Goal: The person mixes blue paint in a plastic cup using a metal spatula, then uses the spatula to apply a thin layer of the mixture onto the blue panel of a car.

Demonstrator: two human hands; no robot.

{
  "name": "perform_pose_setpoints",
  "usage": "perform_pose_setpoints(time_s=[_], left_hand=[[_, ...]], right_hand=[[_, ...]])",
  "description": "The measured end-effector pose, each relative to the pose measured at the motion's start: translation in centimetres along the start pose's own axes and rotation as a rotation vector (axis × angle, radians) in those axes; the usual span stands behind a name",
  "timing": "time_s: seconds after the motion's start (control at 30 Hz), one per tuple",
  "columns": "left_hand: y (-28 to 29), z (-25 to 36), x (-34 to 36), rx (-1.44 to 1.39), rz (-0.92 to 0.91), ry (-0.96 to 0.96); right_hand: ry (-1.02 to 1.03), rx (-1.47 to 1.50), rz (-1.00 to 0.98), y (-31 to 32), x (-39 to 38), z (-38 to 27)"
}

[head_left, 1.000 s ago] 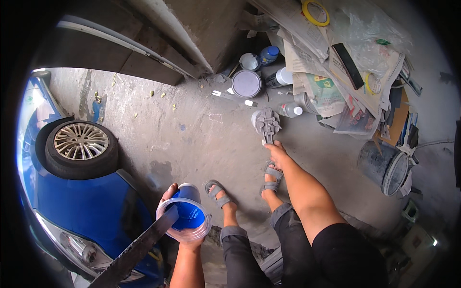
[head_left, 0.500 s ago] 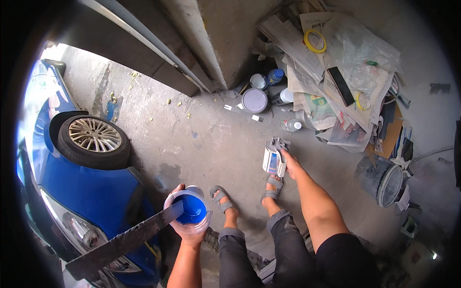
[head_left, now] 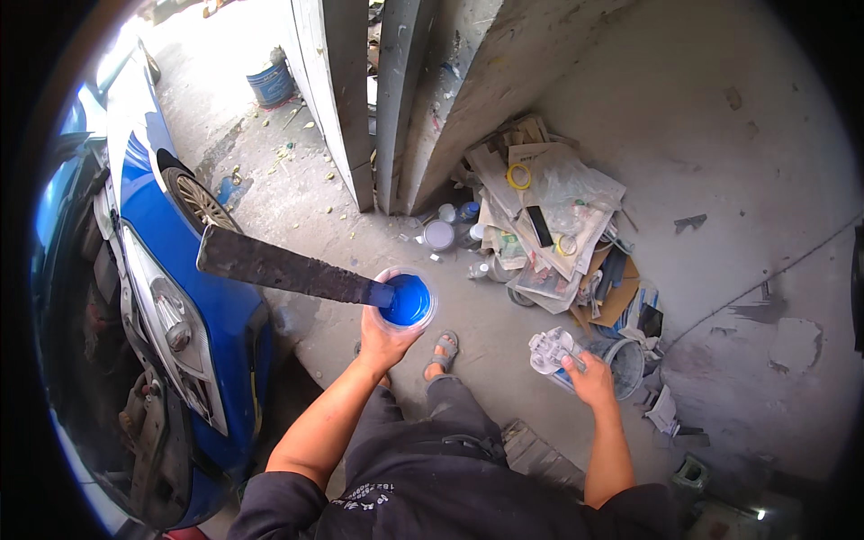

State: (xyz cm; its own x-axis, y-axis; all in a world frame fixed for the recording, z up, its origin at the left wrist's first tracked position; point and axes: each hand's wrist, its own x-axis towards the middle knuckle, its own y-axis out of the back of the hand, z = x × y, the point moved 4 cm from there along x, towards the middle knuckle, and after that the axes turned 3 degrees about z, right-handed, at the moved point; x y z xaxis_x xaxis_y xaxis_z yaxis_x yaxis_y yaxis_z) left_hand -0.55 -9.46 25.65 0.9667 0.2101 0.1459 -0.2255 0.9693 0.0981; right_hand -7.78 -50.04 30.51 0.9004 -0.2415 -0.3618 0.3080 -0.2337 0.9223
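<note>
My left hand [head_left: 389, 342] is closed around a clear plastic cup [head_left: 430, 310] with bright blue paint [head_left: 407, 301] in it. A long, flat, dark strip [head_left: 288, 272] with rough edges stands tilted in the cup, its lower end in the paint and its free end up to the left. On the right, my right hand [head_left: 589, 382] grips the handle of a white and blue container [head_left: 551, 351], its top crusted with pale grey. That container is beside a grey bucket [head_left: 625, 369] and overlaps it in view; whether they touch I cannot tell.
A blue car [head_left: 211, 333] with its front end opened up stands at left. Newspapers [head_left: 540, 216] and plastic sheeting are heaped by the wall, with a tape roll [head_left: 518, 176] and a phone-like black slab [head_left: 539, 226] on top. A lidded tin [head_left: 438, 236] and bottles sit beside the pillar [head_left: 450, 99].
My view has swung, showing more of the car and the right wall. The cup is farther from the car's front. My right hand has carried the container out to the right, toward the bucket.
</note>
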Motion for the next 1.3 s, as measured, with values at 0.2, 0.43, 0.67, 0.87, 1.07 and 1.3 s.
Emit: perform_pose_setpoints(time_s=[0.2,0.43,0.67,0.87,1.07,1.3], left_hand=[[-1.9,4.6,0.5,-0.073,-0.081,-0.022],[-4.2,8.4,-0.1,-0.066,-0.152,-0.151],[-4.5,10.6,-0.2,-0.025,-0.213,-0.214],[-4.5,10.3,0.6,-0.033,-0.266,-0.214],[-4.3,10.7,1.7,-0.06,-0.248,-0.242],[-3.9,11.3,2.6,-0.059,-0.195,-0.292]], right_hand=[[0.328,-0.024,0.385,17.1,-7.1,-6.1],[0.59,0.055,0.638,27.6,-11.8,-13.2],[0.786,-0.083,0.654,30.0,-12.4,-20.8],[0.885,-0.189,0.652,30.1,-11.9,-24.3],[0.941,-0.203,0.64,29.9,-11.5,-26.5],[1.003,-0.236,0.643,29.8,-11.1,-28.0]])
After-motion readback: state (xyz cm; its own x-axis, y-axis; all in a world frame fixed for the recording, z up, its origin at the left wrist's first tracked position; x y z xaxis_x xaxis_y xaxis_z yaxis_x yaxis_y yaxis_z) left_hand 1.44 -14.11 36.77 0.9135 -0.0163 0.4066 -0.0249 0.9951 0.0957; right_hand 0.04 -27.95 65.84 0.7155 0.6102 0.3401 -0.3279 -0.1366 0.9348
